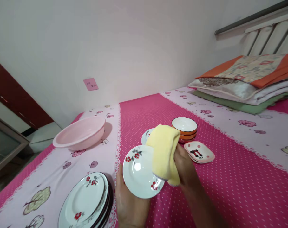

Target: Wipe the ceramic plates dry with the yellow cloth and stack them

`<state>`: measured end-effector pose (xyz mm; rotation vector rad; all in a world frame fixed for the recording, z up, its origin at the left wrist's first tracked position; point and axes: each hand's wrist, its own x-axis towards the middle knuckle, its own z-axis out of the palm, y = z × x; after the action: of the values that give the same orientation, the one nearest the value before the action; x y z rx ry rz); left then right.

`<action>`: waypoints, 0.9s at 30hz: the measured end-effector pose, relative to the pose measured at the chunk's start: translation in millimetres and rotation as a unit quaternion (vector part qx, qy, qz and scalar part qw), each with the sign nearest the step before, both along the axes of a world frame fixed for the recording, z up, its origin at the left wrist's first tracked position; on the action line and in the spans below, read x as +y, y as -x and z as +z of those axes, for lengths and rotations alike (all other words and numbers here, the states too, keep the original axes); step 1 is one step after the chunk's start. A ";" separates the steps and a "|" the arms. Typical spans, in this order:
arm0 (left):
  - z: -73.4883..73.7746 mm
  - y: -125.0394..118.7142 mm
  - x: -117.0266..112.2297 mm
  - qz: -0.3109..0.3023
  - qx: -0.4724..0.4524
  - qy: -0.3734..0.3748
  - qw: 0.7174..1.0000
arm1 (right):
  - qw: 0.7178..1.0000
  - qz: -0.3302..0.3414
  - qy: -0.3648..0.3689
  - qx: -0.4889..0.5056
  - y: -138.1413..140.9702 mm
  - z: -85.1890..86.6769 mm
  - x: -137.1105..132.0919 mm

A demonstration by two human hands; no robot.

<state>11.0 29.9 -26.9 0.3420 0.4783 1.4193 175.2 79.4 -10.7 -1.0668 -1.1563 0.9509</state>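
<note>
My left hand (129, 202) grips a small white plate (140, 172) with red flowers from underneath, tilted toward me. My right hand (185, 164) is closed on a yellow cloth (164, 150) that drapes over the plate's right edge and touches its face. Behind the cloth another small floral plate (146, 136) lies on the pink dotted bedspread (225, 190).
A stack of larger floral plates (85, 202) sits at lower left. A pink basin (79, 133) stands further back left. Orange-rimmed bowls (185, 128) are stacked beyond the cloth, with a small square dish (199, 152) beside them. Folded bedding and a pillow (248, 85) lie at the back right.
</note>
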 end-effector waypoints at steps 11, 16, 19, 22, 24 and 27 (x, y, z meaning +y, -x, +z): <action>5.9 -9.7 4.8 0.109 -0.031 0.089 0.990 | 0.948 0.027 -0.131 -0.289 49.4 -5.1 -24.5; 11.2 -16.0 4.5 0.144 -0.042 0.097 0.984 | 0.946 -0.003 -0.147 -0.288 61.1 -9.3 -13.0; 7.9 -12.3 7.2 0.154 -0.073 0.138 0.976 | 0.969 0.041 -0.060 -0.237 48.1 1.3 3.8; 4.9 -4.3 11.0 0.155 -0.098 0.171 0.968 | 0.977 0.112 0.093 -0.155 15.2 22.7 16.2; 6.5 0.8 12.3 0.157 -0.105 0.186 0.964 | 0.982 0.132 0.097 -0.095 -11.5 33.5 20.2; 13.0 7.3 11.3 0.160 -0.094 0.195 0.963 | 0.980 0.148 0.079 -0.103 -43.0 35.5 21.2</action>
<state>3.6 41.2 -13.9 -0.1961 0.6624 1.6089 218.1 100.6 24.8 -1.1609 -1.4578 1.2007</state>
